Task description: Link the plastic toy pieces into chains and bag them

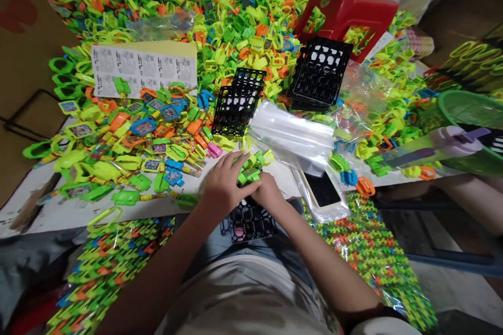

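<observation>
Several green toy watches [249, 174] are bunched between my hands at the table's front edge. My left hand [223, 183] curls around them from the left, its thumb reaching across below. From the right, my right hand [269, 192] closes on the same bunch, its fingertips partly hidden. Under my hands, over my lap, lies a black plastic grid tray [254, 222] with a pink piece showing at its lower left. Beyond my fingers, two more black grid trays [236, 110] overlap on the toys. Loose watches with picture faces [143, 126] lie left of my left hand.
Clear plastic bags [293, 133] and a bagged phone [323, 187] lie to the right. Behind are stacked black trays [322, 70] and a red stool [353, 15]. A label sheet [143, 69] rests left. Bagged toys [369, 251] hang below the edge; a green basket [451, 110] stands right.
</observation>
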Demonstrator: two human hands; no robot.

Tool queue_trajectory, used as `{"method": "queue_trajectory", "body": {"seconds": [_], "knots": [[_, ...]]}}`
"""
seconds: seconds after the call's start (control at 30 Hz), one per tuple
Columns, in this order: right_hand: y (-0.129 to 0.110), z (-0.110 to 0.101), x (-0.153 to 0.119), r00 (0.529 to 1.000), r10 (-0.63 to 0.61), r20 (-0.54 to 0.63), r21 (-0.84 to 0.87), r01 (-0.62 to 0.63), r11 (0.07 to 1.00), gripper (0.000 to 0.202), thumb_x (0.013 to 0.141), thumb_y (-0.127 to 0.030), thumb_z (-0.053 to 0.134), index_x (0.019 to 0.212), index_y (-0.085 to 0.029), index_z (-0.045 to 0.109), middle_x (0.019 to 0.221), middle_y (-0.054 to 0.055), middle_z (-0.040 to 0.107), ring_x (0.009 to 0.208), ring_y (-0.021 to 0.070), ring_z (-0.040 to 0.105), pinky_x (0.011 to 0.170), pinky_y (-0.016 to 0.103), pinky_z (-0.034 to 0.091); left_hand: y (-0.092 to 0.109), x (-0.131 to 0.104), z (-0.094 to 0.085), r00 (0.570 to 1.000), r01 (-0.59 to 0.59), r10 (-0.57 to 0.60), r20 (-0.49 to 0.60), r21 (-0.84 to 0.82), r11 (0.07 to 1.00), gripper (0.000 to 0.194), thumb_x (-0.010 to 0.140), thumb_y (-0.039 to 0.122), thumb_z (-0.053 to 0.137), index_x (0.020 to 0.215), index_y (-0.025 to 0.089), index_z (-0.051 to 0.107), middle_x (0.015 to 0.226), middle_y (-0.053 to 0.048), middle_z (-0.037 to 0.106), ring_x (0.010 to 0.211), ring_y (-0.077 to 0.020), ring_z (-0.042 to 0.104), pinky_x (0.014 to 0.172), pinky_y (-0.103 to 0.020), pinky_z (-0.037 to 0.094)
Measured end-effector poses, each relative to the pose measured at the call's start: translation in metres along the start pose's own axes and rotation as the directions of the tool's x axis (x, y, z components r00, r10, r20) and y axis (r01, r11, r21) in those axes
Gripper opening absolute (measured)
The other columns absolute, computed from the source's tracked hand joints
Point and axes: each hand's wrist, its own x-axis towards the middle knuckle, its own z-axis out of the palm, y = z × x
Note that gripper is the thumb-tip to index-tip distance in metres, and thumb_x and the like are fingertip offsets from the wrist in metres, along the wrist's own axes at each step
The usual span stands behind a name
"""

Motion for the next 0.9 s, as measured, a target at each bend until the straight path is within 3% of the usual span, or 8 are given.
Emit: {"method": "queue_trajectory", "body": {"seconds": [0.17, 0.37, 0.47, 0.53, 0.6, 0.7, 0.8, 0.9], "knots": [[-0.005, -0.002, 0.007, 0.999, -0.038, 0.038, -0.037, 0.04, 0.999, 0.017, 0.074, -0.008, 0.049, 0.077, -0.012, 0.065, 0.081, 0.014, 0.07, 0.073, 0.0213, 0.063, 0.063, 0.025, 0.041, -0.003, 0.009, -0.002, 0.997, 0.046, -0.049, 0.067, 0.046, 0.998, 0.044, 0.082, 0.032, 0.058, 0.124, 0.02, 0.055, 0.124, -0.007, 0.058, 0.113, -0.0232, 0.053, 0.098, -0.035, 0.043], [-0.002, -0.009, 0.009, 0.997, -0.068, 0.023, 0.004, 0.068, 0.998, 0.011, 0.079, -0.015, 0.054, 0.077, -0.014, 0.064, 0.078, 0.009, 0.07, 0.071, 0.0197, 0.063, 0.062, 0.025, 0.043, 0.004, 0.011, -0.006, 0.993, 0.051, -0.062, 0.102, 0.103, 0.993, 0.041, 0.089, 0.038, 0.049, 0.127, 0.022, 0.052, 0.128, -0.009, 0.053, 0.116, -0.0257, 0.051, 0.097, -0.04, 0.043], [0.002, -0.012, -0.007, 0.999, -0.044, -0.013, 0.147, 0.045, 0.988, 0.01, 0.081, -0.02, 0.055, 0.08, -0.016, 0.064, 0.076, 0.006, 0.07, 0.071, 0.0185, 0.064, 0.064, 0.025, 0.045, -0.001, -0.013, -0.023, 0.998, 0.059, -0.062, 0.032, 0.103, 0.993, 0.047, 0.086, 0.041, 0.053, 0.129, 0.022, 0.049, 0.133, -0.01, 0.05, 0.121, -0.0252, 0.047, 0.101, -0.04, 0.038], [0.006, -0.015, -0.022, 0.997, 0.01, -0.071, 0.281, 0.011, 0.96, 0.014, 0.081, -0.024, 0.057, 0.09, -0.017, 0.064, 0.078, 0.004, 0.069, 0.071, 0.0177, 0.064, 0.066, 0.026, 0.047, -0.015, -0.04, -0.038, 0.987, 0.158, -0.161, 0.003, 0.174, 0.972, 0.044, 0.085, 0.04, 0.056, 0.124, 0.022, 0.052, 0.126, -0.01, 0.054, 0.114, -0.0265, 0.05, 0.098, -0.042, 0.04], [0.007, -0.017, -0.037, 0.988, 0.063, -0.139, 0.318, -0.016, 0.948, 0.018, 0.082, -0.029, 0.056, 0.095, -0.018, 0.064, 0.082, 0.004, 0.069, 0.072, 0.0175, 0.063, 0.068, 0.028, 0.048, -0.034, -0.067, -0.053, 0.954, 0.253, -0.286, 0.094, 0.267, 0.93, 0.035, 0.083, 0.031, 0.059, 0.116, 0.02, 0.057, 0.117, -0.01, 0.058, 0.106, -0.0277, 0.055, 0.091, -0.042, 0.044], [0.0, -0.015, -0.051, 0.995, -0.014, -0.094, 0.303, 0.042, 0.952, 0.017, 0.085, -0.03, 0.053, 0.09, -0.019, 0.065, 0.087, 0.006, 0.068, 0.076, 0.0179, 0.063, 0.07, 0.029, 0.048, -0.056, -0.096, -0.067, 0.876, 0.31, -0.39, 0.284, 0.288, 0.906, 0.019, 0.08, 0.015, 0.057, 0.097, 0.018, 0.063, 0.106, -0.009, 0.062, 0.099, -0.0258, 0.059, 0.086, -0.039, 0.047], [-0.021, -0.008, -0.054, 0.992, -0.123, 0.001, 0.312, 0.116, 0.943, 0.022, 0.087, -0.026, 0.051, 0.104, -0.02, 0.063, 0.088, 0.006, 0.066, 0.08, 0.0174, 0.061, 0.074, 0.029, 0.048, -0.054, -0.102, -0.07, 0.888, 0.304, -0.317, 0.332, 0.091, 0.948, 0.021, 0.081, 0.01, 0.049, 0.094, 0.02, 0.062, 0.105, -0.007, 0.062, 0.099, -0.021, 0.059, 0.087, -0.035, 0.047], [-0.041, -0.001, -0.056, 0.964, -0.25, 0.092, 0.333, 0.207, 0.92, 0.036, 0.084, -0.022, 0.055, 0.12, -0.021, 0.055, 0.092, 0.005, 0.064, 0.084, 0.0168, 0.06, 0.078, 0.029, 0.047, -0.03, -0.092, -0.071, 0.923, 0.153, -0.071, 0.378, -0.192, 0.969, 0.018, 0.085, 0.016, 0.05, 0.098, 0.022, 0.061, 0.11, -0.005, 0.063, 0.104, -0.0184, 0.057, 0.093, -0.033, 0.044]]}}
